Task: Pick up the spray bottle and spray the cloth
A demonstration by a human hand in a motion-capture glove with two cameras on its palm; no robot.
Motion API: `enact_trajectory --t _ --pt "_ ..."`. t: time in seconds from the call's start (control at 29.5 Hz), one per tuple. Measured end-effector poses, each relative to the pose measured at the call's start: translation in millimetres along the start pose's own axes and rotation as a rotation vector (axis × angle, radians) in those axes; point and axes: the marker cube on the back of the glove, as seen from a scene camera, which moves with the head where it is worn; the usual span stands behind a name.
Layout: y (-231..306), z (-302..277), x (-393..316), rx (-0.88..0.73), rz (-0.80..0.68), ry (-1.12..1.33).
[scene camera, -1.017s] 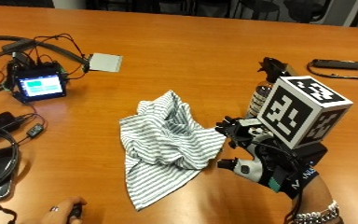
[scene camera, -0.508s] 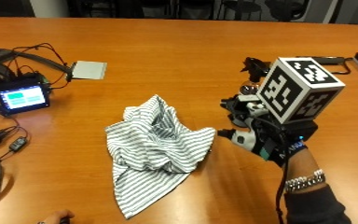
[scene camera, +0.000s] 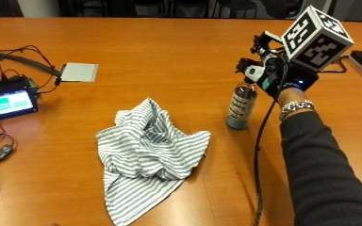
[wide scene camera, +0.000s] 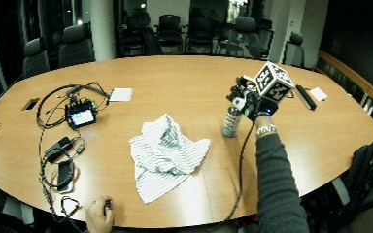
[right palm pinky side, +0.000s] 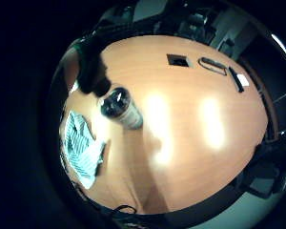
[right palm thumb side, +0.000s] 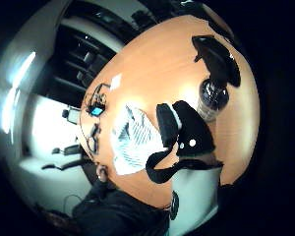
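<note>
Hand (scene camera: 274, 70) at upright spray bottle (scene camera: 241, 104) top, striped cloth (scene camera: 148, 153) beside

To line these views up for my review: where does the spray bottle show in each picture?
Outside view: spray bottle stands upright on the table, right of the striped cloth, under the gloved right hand.
Wide outside view: bottle beside the cloth.
Little finger side palm view: bottle seen from above, near the cloth.
Thumb side palm view: bottle beyond the glove.
Shared landmark: the cloth.
</note>
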Motion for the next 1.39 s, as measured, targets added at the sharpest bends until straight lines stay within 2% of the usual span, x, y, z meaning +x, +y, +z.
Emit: enact_trajectory --t 0.14,0.34,0.51,0.71,0.85,1.15,1.29,1.39 --pt "-17.9 16.7 19.8 -0.026 0.107 -0.217" --pt "-10.5 53.3 35.9 -0.017 0.279 -0.576" --pt "-3.0 70.9 31.6 0.034 0.3 -0.762" --pt "4.6 71.4 36.5 0.187 0.276 -0.738" --pt "14.9 77.2 45.2 0.203 0.246 -0.729" --pt "6.9 90.3 25.0 0.063 0.23 -0.74" --pt "8.4 62.4 -6.8 -0.017 0.144 -0.717" --pt "-6.7 47.9 -37.3 -0.164 0.021 -0.537"
